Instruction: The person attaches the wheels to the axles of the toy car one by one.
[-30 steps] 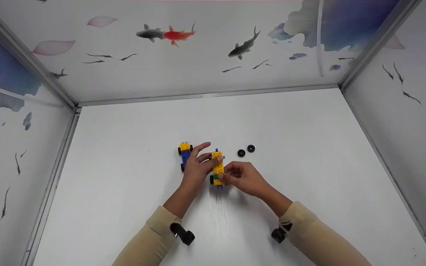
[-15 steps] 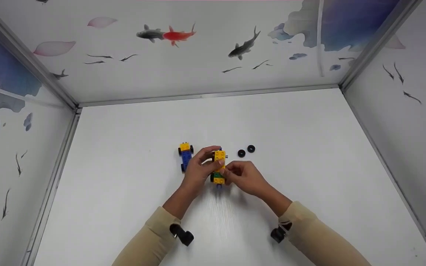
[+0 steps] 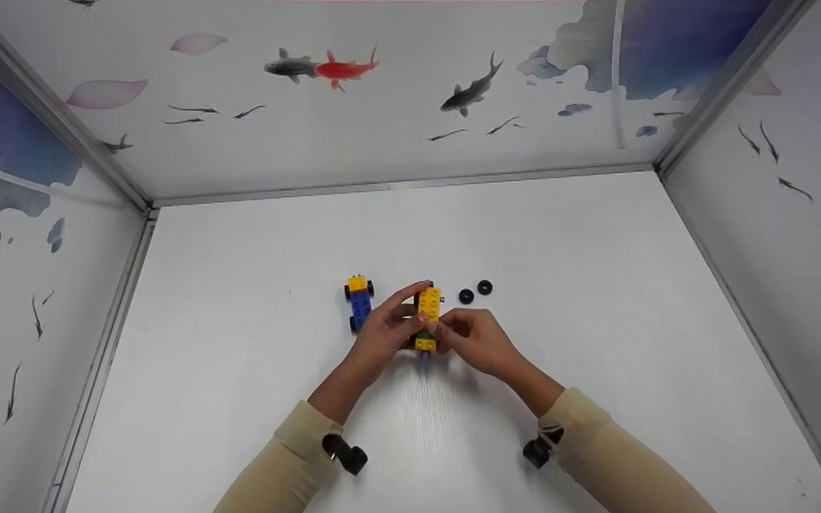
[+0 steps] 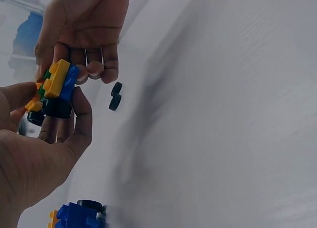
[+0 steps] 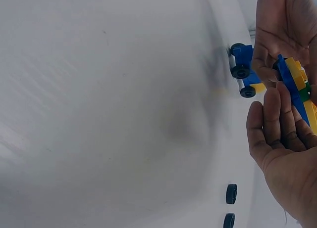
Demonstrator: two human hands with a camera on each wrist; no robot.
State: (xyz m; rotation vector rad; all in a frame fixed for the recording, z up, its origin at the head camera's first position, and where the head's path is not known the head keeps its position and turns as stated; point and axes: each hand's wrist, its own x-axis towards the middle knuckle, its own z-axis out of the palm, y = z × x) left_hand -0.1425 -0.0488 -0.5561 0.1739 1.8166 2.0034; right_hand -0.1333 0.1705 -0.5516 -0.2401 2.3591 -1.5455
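A yellow, green and blue toy brick car [image 3: 427, 305] is held above the table between both hands. My left hand [image 3: 380, 333] grips its left side, thumb on top and a finger reaching to the far end. My right hand [image 3: 480, 342] pinches the near right side, with its thumb on the bricks. In the left wrist view, black wheels [image 4: 57, 108] sit on the left-hand side of the car. A bare axle stub [image 3: 442, 300] sticks out at the far right. The right fingertips hide the near right corner. The right wrist view shows the blue base [image 5: 292, 87].
Another toy car [image 3: 360, 303], blue and yellow with black wheels, stands on the table left of my left hand. Two loose black wheels [image 3: 466, 296] lie beyond my right hand. Patterned walls [image 3: 382, 142] edge the white table [image 3: 239, 320].
The held car has shifted slightly right and away from me. My left index finger, extended before, has come down onto the car's far end. The other car and loose wheels stay put.
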